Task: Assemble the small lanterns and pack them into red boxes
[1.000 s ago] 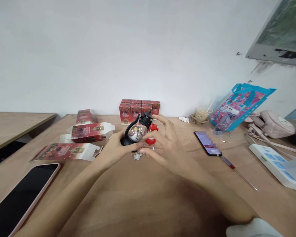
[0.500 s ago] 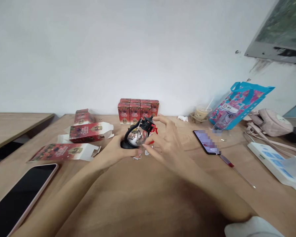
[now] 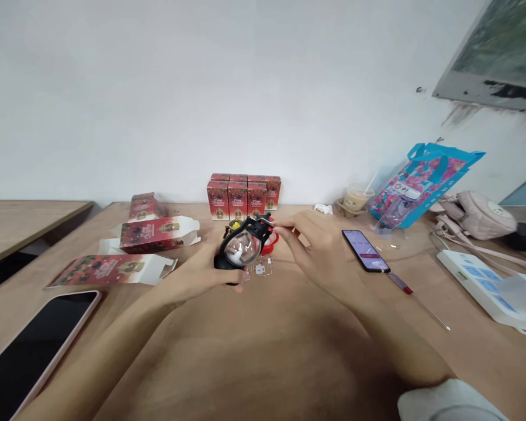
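My left hand (image 3: 201, 270) is closed around the black base of a small toy lantern (image 3: 244, 245) with a clear globe. The lantern is tilted, its top pointing up and right. At that top, thumb and index finger of my right hand (image 3: 313, 242) are pinched together, apparently on a thin wire handle (image 3: 263, 220). Behind the lantern a red ring-shaped part (image 3: 270, 241) shows, partly covered. Several thin bent wire pieces (image 3: 260, 269) lie on the table just beyond my left thumb.
Red printed boxes (image 3: 238, 199) stand in rows against the wall. Opened cartons (image 3: 146, 234) and a dark phone (image 3: 39, 345) lie left. To the right are a lit phone (image 3: 363, 250), a screwdriver (image 3: 414, 297), a power strip (image 3: 486, 289), a drink cup (image 3: 356, 200) and a blue bag (image 3: 425, 184).
My right hand has drawn back from the globe to the lantern's top, its spread fingers now pinched together there. The wire handle has swung toward them. My left hand keeps its hold.
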{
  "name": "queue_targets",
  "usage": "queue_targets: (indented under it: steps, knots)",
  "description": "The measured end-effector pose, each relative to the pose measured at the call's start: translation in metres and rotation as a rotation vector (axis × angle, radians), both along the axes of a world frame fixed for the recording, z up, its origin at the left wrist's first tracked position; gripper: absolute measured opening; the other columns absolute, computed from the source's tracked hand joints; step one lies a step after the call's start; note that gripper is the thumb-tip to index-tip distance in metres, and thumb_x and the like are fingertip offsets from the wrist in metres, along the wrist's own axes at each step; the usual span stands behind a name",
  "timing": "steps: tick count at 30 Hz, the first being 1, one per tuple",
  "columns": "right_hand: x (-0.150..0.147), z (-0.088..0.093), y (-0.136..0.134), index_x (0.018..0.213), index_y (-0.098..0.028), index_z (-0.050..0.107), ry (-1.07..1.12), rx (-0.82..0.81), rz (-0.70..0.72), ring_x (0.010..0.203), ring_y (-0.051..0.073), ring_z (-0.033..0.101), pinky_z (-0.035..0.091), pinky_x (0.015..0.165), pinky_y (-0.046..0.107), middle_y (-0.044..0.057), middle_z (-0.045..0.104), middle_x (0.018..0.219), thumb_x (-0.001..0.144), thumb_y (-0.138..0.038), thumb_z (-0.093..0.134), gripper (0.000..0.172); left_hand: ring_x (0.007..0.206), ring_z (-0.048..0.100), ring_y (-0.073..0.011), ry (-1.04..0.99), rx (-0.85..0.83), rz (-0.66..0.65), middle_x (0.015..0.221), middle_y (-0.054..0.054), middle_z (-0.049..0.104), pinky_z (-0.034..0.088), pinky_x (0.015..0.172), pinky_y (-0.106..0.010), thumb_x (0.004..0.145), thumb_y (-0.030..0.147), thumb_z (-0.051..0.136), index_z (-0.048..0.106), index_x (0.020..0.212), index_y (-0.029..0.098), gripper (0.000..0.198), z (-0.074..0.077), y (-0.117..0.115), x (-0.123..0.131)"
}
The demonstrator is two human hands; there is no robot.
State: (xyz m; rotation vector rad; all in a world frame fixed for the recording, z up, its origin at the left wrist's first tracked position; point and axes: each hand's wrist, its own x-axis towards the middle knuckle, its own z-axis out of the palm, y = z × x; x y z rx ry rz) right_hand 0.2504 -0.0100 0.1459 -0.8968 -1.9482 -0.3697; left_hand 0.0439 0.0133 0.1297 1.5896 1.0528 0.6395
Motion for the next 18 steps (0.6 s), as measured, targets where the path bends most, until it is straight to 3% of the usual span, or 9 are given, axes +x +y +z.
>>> queue_targets:
  steps: [5, 7, 10, 15, 18]
  knots:
    - [-0.013, -0.019, 0.002, 0.086, -0.016, 0.059, -0.123, 0.148, 0.05, 0.073, 0.015, 0.062, 0.05, 0.068, 0.026, 0.006, 0.068, 0.08, 0.089, -0.009, 0.046, 0.015, 0.058, 0.057, -0.0131, -0.02, 0.047, 0.173, 0.076, 0.0, 0.06, 0.054, 0.048, -0.025, 0.064, 0.035, 0.071, 0.052, 0.113, 0.018, 0.055, -0.001, -0.003, 0.007]
    - [-0.018, -0.024, 0.001, 0.086, -0.015, 0.059, -0.184, 0.162, 0.107, 0.078, 0.016, 0.064, 0.052, 0.072, 0.028, 0.007, 0.069, 0.083, 0.088, -0.007, 0.046, 0.015, 0.055, 0.053, -0.0115, -0.008, 0.075, 0.168, 0.073, 0.001, 0.057, 0.048, 0.039, -0.02, 0.062, 0.035, 0.071, 0.053, 0.11, 0.018, 0.054, 0.001, -0.005, 0.007]
    - [-0.015, -0.019, -0.001, 0.086, -0.018, 0.059, -0.109, 0.154, 0.168, 0.074, 0.014, 0.064, 0.054, 0.069, 0.026, 0.005, 0.069, 0.077, 0.089, -0.011, 0.048, 0.014, 0.049, 0.045, -0.009, 0.055, 0.109, 0.166, 0.067, 0.003, 0.053, 0.038, 0.034, -0.018, 0.061, 0.032, 0.07, 0.054, 0.108, 0.017, 0.051, 0.006, -0.006, 0.003]
    - [0.005, 0.01, -0.007, 0.08, -0.021, 0.064, 0.173, -0.079, 0.189, 0.062, 0.011, 0.064, 0.053, 0.059, 0.023, -0.002, 0.069, 0.069, 0.086, -0.019, 0.058, 0.01, 0.057, 0.053, -0.0134, 0.218, 0.23, 0.109, 0.071, 0.002, 0.059, 0.044, 0.046, -0.022, 0.057, 0.027, 0.066, 0.06, 0.101, 0.02, 0.045, 0.017, -0.007, -0.007]
    - [0.005, 0.012, -0.008, 0.081, -0.022, 0.067, 0.217, -0.161, 0.158, 0.064, 0.011, 0.065, 0.053, 0.058, 0.022, -0.001, 0.07, 0.071, 0.086, -0.021, 0.058, 0.01, 0.07, 0.06, -0.0196, 0.255, 0.271, 0.103, 0.079, 0.0, 0.064, 0.049, 0.055, -0.026, 0.056, 0.027, 0.065, 0.06, 0.103, 0.02, 0.048, 0.017, -0.006, -0.007]
